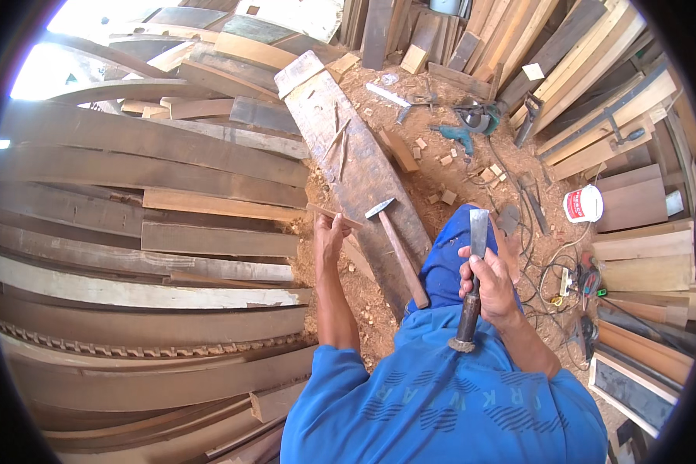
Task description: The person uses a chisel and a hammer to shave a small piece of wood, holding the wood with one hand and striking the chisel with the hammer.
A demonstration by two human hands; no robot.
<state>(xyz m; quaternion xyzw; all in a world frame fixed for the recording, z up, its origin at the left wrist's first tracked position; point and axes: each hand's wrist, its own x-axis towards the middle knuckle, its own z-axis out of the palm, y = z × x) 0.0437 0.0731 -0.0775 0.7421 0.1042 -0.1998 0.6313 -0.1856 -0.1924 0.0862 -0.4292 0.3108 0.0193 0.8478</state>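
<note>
In my right hand (pixel 489 282) is a wood chisel (pixel 472 298), its wide steel blade pointing away from me and its dark handle toward my chest. My left hand (pixel 331 231) pinches a small thin piece of wood (pixel 335 216) over the left edge of a long wooden plank (pixel 371 182). On that plank lies a hammer (pixel 400 251), its metal head at the far end and its wooden handle running back toward my lap. Several thin wood slivers (pixel 339 143) rest farther up the plank. The hammer is touched by neither hand.
Stacked boards (pixel 147 166) fill the left side. More timber (pixel 572 69) leans at the far right. A teal power tool (pixel 458 135), wood offcuts (pixel 448 196) and cables (pixel 530 267) lie on the sawdust-covered floor. A white bucket (pixel 584 204) stands at the right.
</note>
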